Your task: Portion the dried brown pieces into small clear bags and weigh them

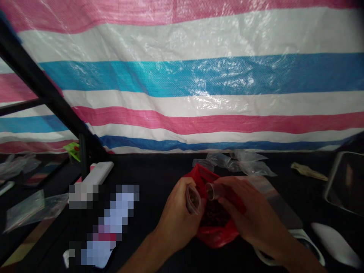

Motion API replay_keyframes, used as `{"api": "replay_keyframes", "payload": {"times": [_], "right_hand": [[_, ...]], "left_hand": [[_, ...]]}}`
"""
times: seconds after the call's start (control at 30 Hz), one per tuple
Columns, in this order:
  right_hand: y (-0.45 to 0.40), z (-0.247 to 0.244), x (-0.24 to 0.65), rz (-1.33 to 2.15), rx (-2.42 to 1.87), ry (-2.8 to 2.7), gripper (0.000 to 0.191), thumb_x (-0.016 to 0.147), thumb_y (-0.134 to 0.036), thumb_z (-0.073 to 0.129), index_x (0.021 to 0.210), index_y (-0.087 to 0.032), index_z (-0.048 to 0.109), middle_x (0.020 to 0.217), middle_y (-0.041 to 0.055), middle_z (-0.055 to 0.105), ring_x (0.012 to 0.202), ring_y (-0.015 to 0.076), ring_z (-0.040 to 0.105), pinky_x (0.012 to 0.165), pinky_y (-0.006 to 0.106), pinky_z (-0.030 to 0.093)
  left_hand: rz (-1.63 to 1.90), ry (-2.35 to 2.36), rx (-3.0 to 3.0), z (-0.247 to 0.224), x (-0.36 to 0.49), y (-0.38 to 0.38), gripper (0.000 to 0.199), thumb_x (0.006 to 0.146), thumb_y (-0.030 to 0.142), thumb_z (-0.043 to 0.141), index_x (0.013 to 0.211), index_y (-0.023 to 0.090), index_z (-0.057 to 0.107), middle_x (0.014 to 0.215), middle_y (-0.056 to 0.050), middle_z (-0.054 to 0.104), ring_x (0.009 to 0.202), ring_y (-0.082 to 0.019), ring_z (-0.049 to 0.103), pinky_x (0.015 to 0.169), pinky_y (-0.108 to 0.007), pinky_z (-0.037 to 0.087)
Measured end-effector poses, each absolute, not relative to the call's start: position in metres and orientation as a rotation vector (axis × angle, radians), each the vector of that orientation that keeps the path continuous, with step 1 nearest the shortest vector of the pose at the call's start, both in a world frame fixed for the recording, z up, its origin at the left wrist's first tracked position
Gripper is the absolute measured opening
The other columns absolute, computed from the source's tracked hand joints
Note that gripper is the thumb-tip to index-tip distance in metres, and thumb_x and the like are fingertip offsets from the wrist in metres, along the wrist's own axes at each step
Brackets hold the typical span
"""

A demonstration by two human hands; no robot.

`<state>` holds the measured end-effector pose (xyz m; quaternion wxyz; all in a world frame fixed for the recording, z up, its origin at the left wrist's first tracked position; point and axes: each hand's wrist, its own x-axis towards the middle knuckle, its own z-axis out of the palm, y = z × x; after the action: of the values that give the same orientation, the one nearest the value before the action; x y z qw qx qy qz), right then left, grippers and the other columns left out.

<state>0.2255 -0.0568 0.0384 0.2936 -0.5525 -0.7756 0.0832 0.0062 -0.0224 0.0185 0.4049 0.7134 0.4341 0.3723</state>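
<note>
A red plastic bag stands open on the black table, with many small dark bits inside. Over its left side, my left hand is closed around a small clear plastic bag, whose mouth gapes and shows brownish contents. My right hand pinches a small cup above the red bag's opening. The cup is tilted with its mouth facing the small bag, close to it. Whether anything is in the cup I cannot tell. Part of the red bag is hidden behind both hands.
Crumpled clear bags lie behind the red bag. A flat grey panel and a white rounded object are at right, near a framed dark object. Clear packets and a white box sit left, beside a black frame.
</note>
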Motion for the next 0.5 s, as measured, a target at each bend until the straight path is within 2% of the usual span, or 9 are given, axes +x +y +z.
{"api": "replay_keyframes", "payload": {"times": [0.1,0.17,0.23,0.3,0.4,0.5], "right_hand": [[-0.057,0.040,0.229,0.202,-1.459,-2.207,0.036,0.097,-0.023,0.061,0.130,-0.034,0.062,0.130,0.0051,0.070,0.116,0.0272,0.067,0.101,0.049,0.051],[-0.061,0.041,0.226,0.196,-1.385,-2.269,0.048,0.095,-0.028,0.067,0.141,-0.036,0.056,0.138,0.0064,0.066,0.122,0.0283,0.064,0.103,0.049,0.050],[-0.066,0.042,0.219,0.226,-1.278,-2.269,0.053,0.094,-0.036,0.070,0.144,-0.033,0.053,0.138,0.0083,0.065,0.122,0.0277,0.064,0.102,0.046,0.052],[-0.070,0.043,0.211,0.265,-1.198,-2.235,0.040,0.096,-0.037,0.070,0.133,-0.030,0.057,0.127,0.0073,0.069,0.113,0.0243,0.067,0.094,0.040,0.054],[-0.071,0.042,0.203,0.267,-1.118,-2.192,0.012,0.100,-0.027,0.064,0.112,-0.028,0.062,0.109,0.0024,0.073,0.095,0.0189,0.069,0.083,0.033,0.054],[-0.067,0.042,0.206,0.250,-1.107,-2.061,0.014,0.100,-0.019,0.060,0.110,-0.029,0.063,0.107,0.0002,0.074,0.097,0.0175,0.070,0.088,0.032,0.053]], "left_hand": [[1.000,1.052,1.835,0.020,0.004,-0.025,0.030,0.092,0.012,0.062,0.116,0.026,0.049,0.104,-0.002,0.060,0.093,-0.019,0.062,0.083,-0.034,0.051],[0.999,1.006,1.885,0.020,0.003,-0.028,0.040,0.089,0.007,0.060,0.121,0.027,0.047,0.107,-0.003,0.059,0.098,-0.020,0.061,0.085,-0.036,0.051],[0.993,0.974,1.922,0.020,0.003,-0.029,0.045,0.088,0.004,0.060,0.124,0.027,0.045,0.111,-0.005,0.057,0.101,-0.021,0.060,0.086,-0.037,0.052],[0.979,0.951,1.936,0.019,0.003,-0.030,0.049,0.086,0.003,0.061,0.125,0.027,0.045,0.113,-0.005,0.055,0.100,-0.020,0.060,0.085,-0.036,0.053],[0.958,0.903,1.978,0.015,0.005,-0.029,0.053,0.085,0.005,0.067,0.128,0.028,0.046,0.112,-0.004,0.056,0.101,-0.020,0.060,0.087,-0.036,0.054],[0.983,0.932,2.018,0.014,0.006,-0.029,0.067,0.086,0.015,0.073,0.143,0.028,0.040,0.126,-0.008,0.057,0.116,-0.025,0.060,0.100,-0.043,0.053]]}}
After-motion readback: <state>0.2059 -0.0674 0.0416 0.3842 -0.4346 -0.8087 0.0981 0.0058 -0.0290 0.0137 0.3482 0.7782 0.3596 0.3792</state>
